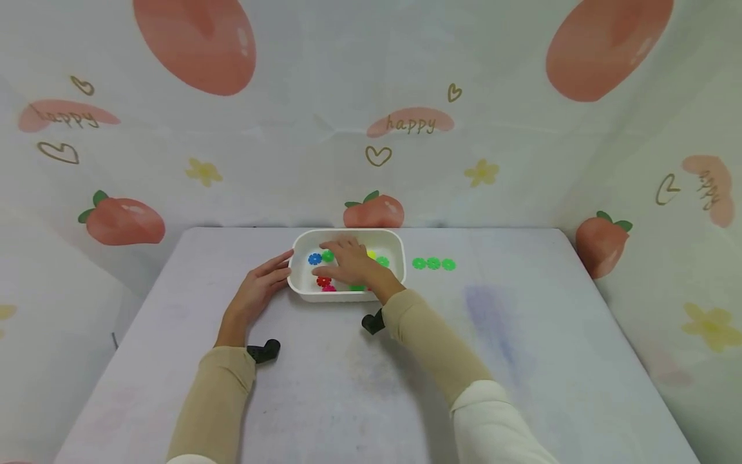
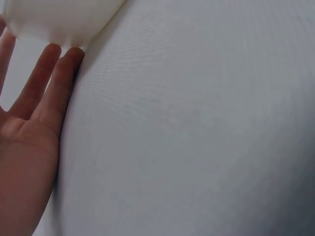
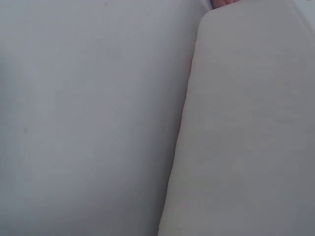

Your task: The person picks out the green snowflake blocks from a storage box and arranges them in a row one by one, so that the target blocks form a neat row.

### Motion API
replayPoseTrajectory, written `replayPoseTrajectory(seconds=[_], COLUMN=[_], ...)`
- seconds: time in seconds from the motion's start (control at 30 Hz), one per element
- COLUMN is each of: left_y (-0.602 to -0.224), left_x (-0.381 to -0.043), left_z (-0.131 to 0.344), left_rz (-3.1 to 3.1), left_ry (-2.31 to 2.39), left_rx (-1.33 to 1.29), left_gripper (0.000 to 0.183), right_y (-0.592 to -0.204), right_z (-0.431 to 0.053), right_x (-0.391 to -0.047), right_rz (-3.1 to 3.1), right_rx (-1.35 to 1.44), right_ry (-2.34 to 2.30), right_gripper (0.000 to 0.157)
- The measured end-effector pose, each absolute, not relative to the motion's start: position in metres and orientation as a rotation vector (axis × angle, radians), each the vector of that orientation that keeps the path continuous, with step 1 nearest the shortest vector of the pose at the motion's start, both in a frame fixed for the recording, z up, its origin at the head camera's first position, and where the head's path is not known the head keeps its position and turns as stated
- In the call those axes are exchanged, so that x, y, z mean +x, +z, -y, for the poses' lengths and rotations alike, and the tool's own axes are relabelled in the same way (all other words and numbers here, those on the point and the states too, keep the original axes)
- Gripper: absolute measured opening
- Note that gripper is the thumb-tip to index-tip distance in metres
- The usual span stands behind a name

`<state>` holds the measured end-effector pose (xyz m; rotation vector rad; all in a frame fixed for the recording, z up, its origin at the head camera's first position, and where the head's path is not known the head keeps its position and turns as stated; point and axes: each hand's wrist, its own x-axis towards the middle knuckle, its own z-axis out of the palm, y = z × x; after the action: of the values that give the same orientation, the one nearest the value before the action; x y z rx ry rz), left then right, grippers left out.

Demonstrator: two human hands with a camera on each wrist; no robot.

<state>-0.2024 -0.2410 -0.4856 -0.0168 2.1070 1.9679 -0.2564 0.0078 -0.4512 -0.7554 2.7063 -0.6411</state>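
A white plastic tub stands near the back of the table, holding several small notched discs. Among them are a blue disc, a green disc, a red disc and a pink one. My left hand touches the tub's left end; in the left wrist view its straight fingertips rest at the tub wall. Over the discs inside the tub, my right hand reaches with fingers spread, hiding part of the contents. The right wrist view mostly shows the tub's outer wall.
Three green discs lie in a row on the table, just right of the tub. A patterned cloth hangs behind the table and along both sides. The white tabletop has a bluish smudge at right.
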Motion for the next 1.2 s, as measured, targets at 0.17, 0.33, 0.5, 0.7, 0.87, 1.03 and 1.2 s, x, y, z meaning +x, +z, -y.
replayPoseTrajectory(seconds=[0.17,0.33,0.5,0.7,0.87,1.03,1.2], left_y=[-0.487,-0.486,-0.486,-0.489,-0.490,-0.490,-0.488], left_x=[-0.204,-0.204,-0.203,-0.202,-0.203,-0.204,-0.204], left_z=[0.239,0.238,0.241,0.241,0.240,0.241,0.241], left_rz=[-2.107,-2.111,-2.113,-2.094,-2.103,-2.125,-2.111], left_ry=[1.974,1.967,1.967,1.988,1.982,1.977,1.991], left_rx=[-0.015,-0.028,-0.038,-0.037,-0.038,-0.038,-0.041], left_gripper=[0.056,0.055,0.056,0.056,0.055,0.055,0.054], right_y=[-0.454,-0.453,-0.453,-0.457,-0.461,-0.466,-0.468], right_z=[-0.005,-0.005,-0.007,-0.010,-0.011,-0.010,-0.011], right_x=[-0.257,-0.256,-0.256,-0.255,-0.256,-0.260,-0.262], right_rz=[-2.680,-2.680,-2.689,-2.688,-2.674,-2.701,-2.715], right_rx=[-0.665,-0.630,-0.647,-0.626,-0.597,-0.628,-0.628], right_ry=[-0.688,-0.685,-0.687,-0.681,-0.733,-0.776,-0.792], right_gripper=[0.076,0.074,0.063,0.060,0.059,0.051,0.046])
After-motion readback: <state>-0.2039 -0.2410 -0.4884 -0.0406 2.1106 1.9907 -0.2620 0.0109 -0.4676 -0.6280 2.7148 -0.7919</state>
